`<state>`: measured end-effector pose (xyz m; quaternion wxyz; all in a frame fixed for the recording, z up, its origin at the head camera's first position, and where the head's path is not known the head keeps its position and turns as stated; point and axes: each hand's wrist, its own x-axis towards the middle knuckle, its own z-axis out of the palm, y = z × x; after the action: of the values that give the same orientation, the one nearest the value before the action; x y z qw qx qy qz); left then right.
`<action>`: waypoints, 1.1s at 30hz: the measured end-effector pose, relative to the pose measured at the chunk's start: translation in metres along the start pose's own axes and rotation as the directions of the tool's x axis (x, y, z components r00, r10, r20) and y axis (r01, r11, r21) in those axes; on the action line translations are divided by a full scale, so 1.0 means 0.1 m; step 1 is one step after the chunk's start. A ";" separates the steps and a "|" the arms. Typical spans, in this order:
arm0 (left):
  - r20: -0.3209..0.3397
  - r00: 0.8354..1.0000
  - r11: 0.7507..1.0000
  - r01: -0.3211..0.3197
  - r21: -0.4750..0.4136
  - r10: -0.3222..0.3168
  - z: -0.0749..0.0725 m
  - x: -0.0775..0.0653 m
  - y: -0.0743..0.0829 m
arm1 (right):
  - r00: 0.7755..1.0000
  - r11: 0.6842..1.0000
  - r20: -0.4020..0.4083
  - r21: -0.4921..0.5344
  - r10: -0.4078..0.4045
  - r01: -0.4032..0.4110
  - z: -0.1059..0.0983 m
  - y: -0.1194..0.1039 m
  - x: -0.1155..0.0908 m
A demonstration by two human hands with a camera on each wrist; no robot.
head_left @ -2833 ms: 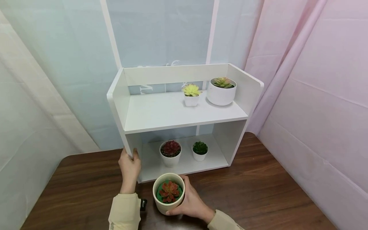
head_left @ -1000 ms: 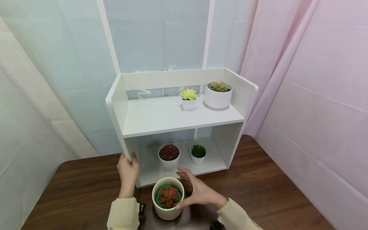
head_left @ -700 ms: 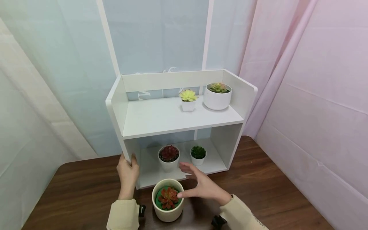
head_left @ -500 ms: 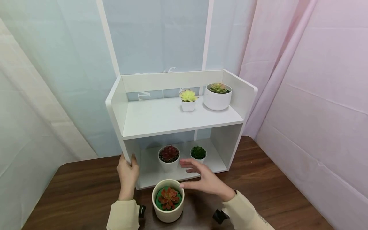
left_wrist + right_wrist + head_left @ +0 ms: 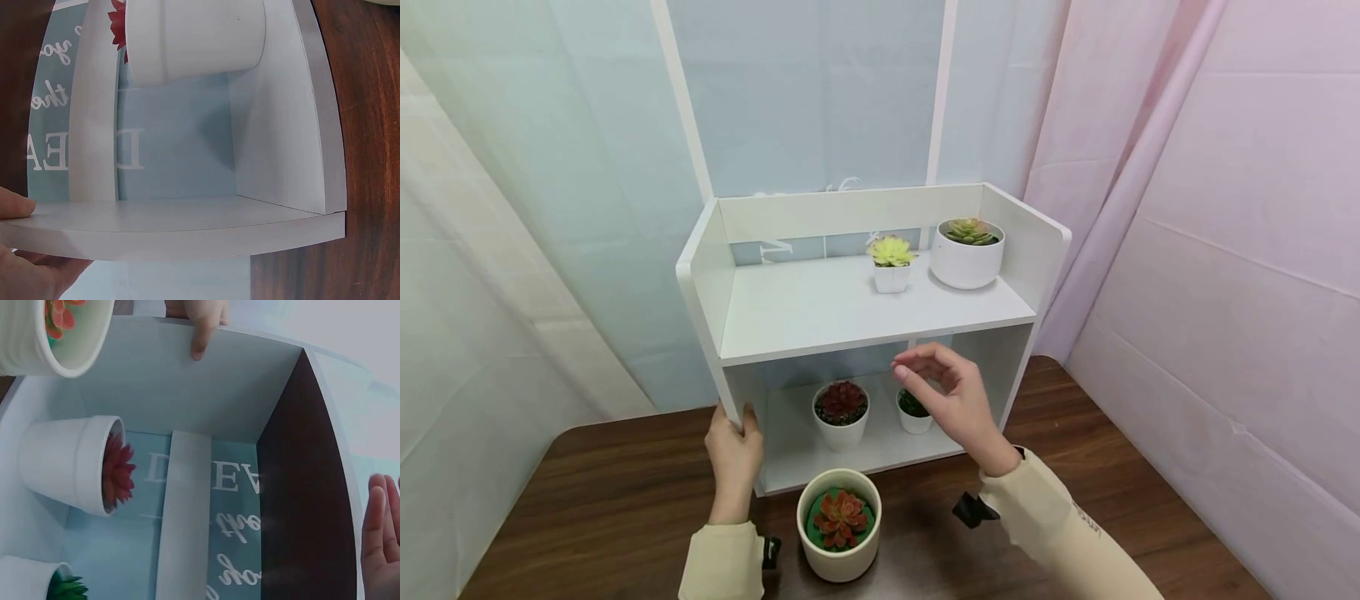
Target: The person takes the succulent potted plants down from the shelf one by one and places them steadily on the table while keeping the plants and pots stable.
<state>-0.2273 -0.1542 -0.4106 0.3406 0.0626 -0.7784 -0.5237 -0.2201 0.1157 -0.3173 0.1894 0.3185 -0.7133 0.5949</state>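
My left hand grips the left side panel of a white two-tier shelf. In the left wrist view its thumb lies on the inner face. My right hand, loosely curved with nothing in it, is raised before the lower compartment. It partly covers a small dark green succulent in a white pot. Left of that, a dark red succulent in a white pot stands on the bottom board. A cream pot with an orange-red succulent stands on the table in front of the shelf, between my forearms.
On the upper tier stand a yellow-green succulent in a small square pot and a succulent in a wide white pot. The dark wooden table runs to fabric-covered walls at the back and sides.
My right hand has let go of the cream pot, then moved up and away toward the shelf. The cream pot stays on the table. My left hand keeps its grip on the panel.
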 end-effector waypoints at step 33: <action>-0.021 0.999 0.999 -0.039 0.012 0.039 0.00 0.02 -0.02 | 0.964 0.985 -0.202 0.046 0.172 -0.166 -0.05 -0.19 0.53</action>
<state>-0.2292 -0.1557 -0.4119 0.3584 0.0549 -0.7788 -0.5118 -0.2462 0.1062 -0.2678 0.2059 0.1963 -0.7059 0.6486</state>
